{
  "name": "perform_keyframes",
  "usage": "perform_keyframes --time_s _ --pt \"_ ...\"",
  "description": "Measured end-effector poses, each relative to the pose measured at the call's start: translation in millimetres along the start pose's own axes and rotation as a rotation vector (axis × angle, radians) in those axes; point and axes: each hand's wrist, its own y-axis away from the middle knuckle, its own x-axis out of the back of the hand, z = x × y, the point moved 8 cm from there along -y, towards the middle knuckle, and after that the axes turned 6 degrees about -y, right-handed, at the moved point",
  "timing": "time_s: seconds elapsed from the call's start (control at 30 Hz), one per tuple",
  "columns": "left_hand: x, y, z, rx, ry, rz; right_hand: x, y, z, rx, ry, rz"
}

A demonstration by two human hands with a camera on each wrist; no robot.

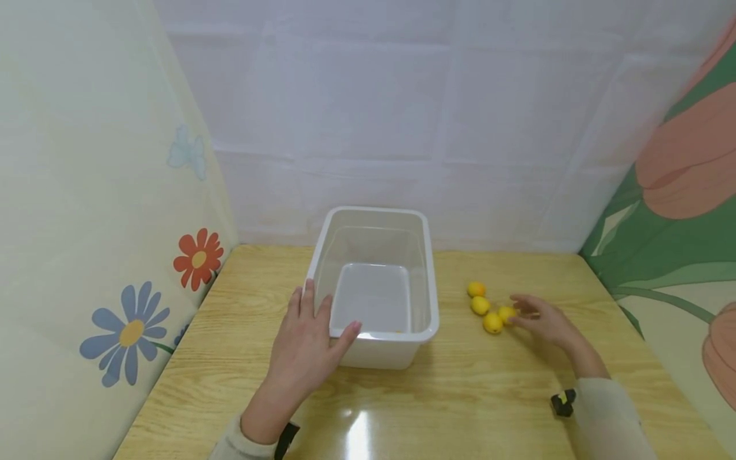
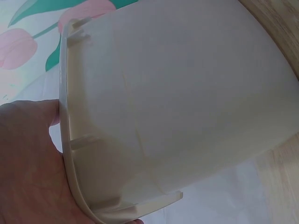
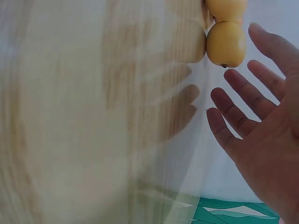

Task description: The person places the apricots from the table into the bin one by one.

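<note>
One white tub [image 1: 374,353] stands on a table [image 1: 471,396], four yellow fruits [image 1: 480,306] to its right. The left hand [image 1: 305,348] rests on the tub's near-left corner, fingers spread. The right hand [image 1: 543,321], also right of the tub, is beside the fruits, fingers wide, holding nothing. The right wrist view shows two fruits; only the left wrist's shows ribs [image 2: 84,141] beneath the rim [image 2: 63,84].

Pale sleeves [image 1: 611,418] have a black piece [image 1: 286,439] beside the left cuff [image 1: 244,441], a yellow-marked black block [image 1: 563,403] beside the right.
</note>
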Motion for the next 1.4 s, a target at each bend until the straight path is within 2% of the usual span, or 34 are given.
perform_keyframes --time_s 0.17,0.47,0.9,1.0,1.2,1.4 --pt "0.8 0.5 0.0 0.004 0.002 -0.004 -3 -1 3 -0.018 0.024 -0.01" --pt "1.7 1.3 0.3 -0.003 0.002 -0.001 -4 -4 1 0.006 0.051 0.008" --pt "0.6 0.8 0.5 0.004 0.006 -0.014 -1 -8 -3 0.0 0.055 0.01" --pt "0.3 0.8 0.2 0.005 0.004 -0.015 2 -10 -12 0.022 0.04 0.018" --pt "0.3 1.0 0.0 0.005 0.004 -0.012 7 -13 -42 0.12 0.032 0.052" --pt "0.8 1.1 0.1 0.004 0.004 -0.007 9 -17 -66 0.154 0.055 0.066"
